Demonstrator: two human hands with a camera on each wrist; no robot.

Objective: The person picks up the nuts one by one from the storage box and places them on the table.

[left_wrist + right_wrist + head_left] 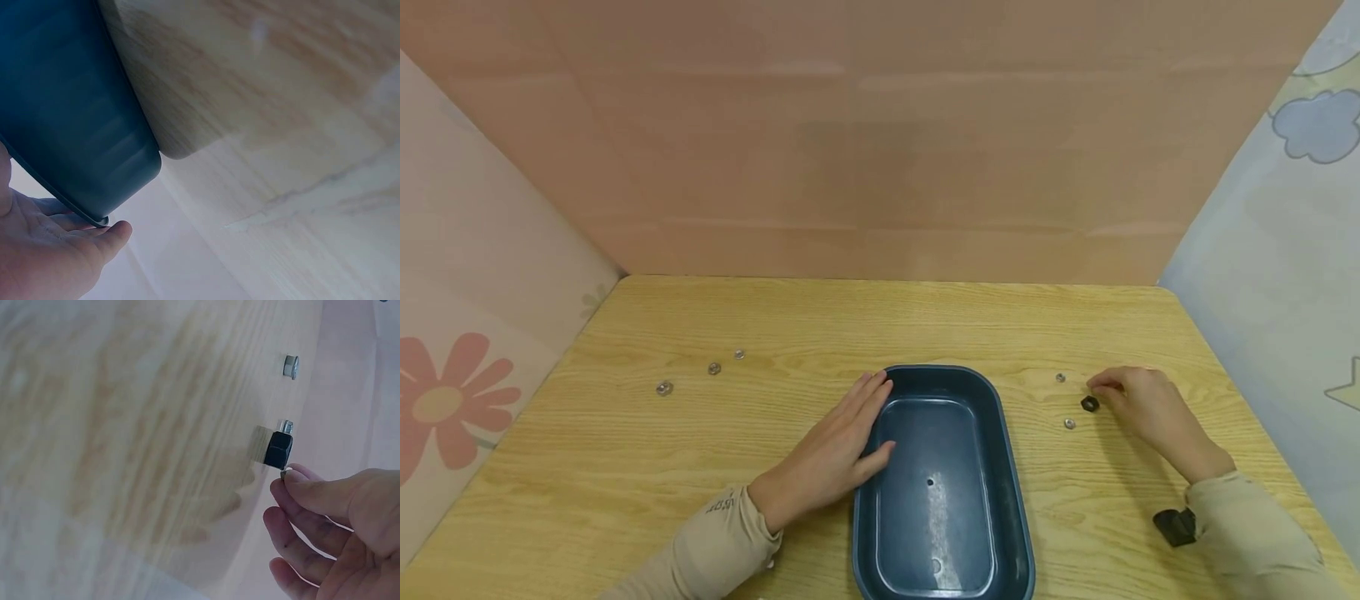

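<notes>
My left hand [831, 454] rests on the left rim of a dark blue plastic tray [1018, 500], its fingers fairly straight over the edge. In the left wrist view the tray's outer wall [75, 125] rises beside that hand [53, 250]. At the right, my right hand [1153, 417] pinches a tiny metal piece [284, 475] between thumb and index finger; most of it is hidden, possibly a nut. Just by those fingertips lies a black hex nut [1090, 403]. Two silver nuts, one farther back [1060, 377] and one nearer [1070, 423], lie close to it.
On the left of the wooden table [587, 467] three silver nuts lie in a slanting row: a near one [664, 388], a middle one [714, 368] and a far one [739, 354]. A black device [1176, 527] sits at the right wrist. Covered walls enclose the back and sides.
</notes>
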